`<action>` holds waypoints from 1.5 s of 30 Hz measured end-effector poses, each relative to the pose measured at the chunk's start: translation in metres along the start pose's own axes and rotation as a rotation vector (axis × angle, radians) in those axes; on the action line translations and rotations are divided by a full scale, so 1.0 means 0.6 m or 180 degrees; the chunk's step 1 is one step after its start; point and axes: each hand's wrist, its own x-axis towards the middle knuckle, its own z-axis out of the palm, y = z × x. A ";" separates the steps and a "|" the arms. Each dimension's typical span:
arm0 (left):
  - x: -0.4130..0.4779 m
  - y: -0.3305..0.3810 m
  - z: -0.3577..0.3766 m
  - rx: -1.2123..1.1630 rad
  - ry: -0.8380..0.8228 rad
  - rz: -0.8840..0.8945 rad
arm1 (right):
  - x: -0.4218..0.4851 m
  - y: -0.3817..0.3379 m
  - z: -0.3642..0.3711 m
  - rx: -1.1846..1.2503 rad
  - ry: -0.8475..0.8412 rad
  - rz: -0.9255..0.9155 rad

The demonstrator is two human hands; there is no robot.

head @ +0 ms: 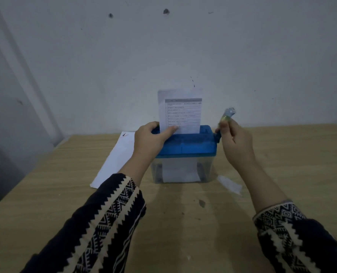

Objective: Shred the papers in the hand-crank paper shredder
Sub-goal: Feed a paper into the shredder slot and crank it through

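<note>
On the wooden surface (183,223), the left hand (149,140) has its grip clamped round the left end of the shredder (191,146), thumb against the sheet (180,113), probably to steady the box and guide the paper down. The right hand (235,142) has its grip closed on the crank (227,115), poised for turning. The sheet stands upright in the slot, mostly above it. Spare papers (116,158) lie just left of the shredder.

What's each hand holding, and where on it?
Right hand grips the crank by its knob. Left hand grips the blue shredder top at its left end, thumb on the lower part of the sheet.
</note>
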 end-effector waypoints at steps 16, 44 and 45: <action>0.002 -0.003 0.006 0.0364 0.0077 0.0185 | 0.067 0.009 0.020 0.0750 -0.1291 0.3266; -0.005 0.006 0.005 0.0546 0.0137 0.0201 | -0.029 -0.030 0.009 0.0050 -0.0827 0.2100; -0.004 0.006 0.005 0.0541 0.0138 0.0193 | -0.029 -0.033 0.006 -0.0021 -0.0958 0.2119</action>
